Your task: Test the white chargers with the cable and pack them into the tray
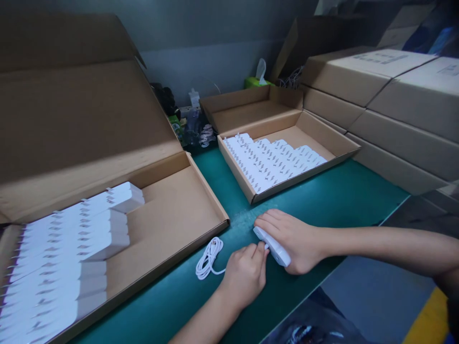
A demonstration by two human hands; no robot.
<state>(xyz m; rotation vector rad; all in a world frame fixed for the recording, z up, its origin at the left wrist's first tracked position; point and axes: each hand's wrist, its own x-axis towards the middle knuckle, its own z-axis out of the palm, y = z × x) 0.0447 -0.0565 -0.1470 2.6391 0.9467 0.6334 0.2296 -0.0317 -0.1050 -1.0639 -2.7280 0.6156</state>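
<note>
My right hand (294,236) is closed around a flat white plastic device (273,246) with rounded edges, holding it tilted just above the green table. My left hand (246,268) pinches the end of a white cable (209,258) against the side of the device facing it. The fingers hide the plug, so I cannot tell whether it is fully inserted. From the left hand the cable runs to a loosely coiled bundle lying on the table.
At left, an open cardboard box (210,193) holds rows of white blocks (96,234). Behind the hands, a shallower box (330,136) contains several rows of white pieces (267,160). Closed cartons (401,114) are stacked at right. A green tissue box (254,83) stands at the back.
</note>
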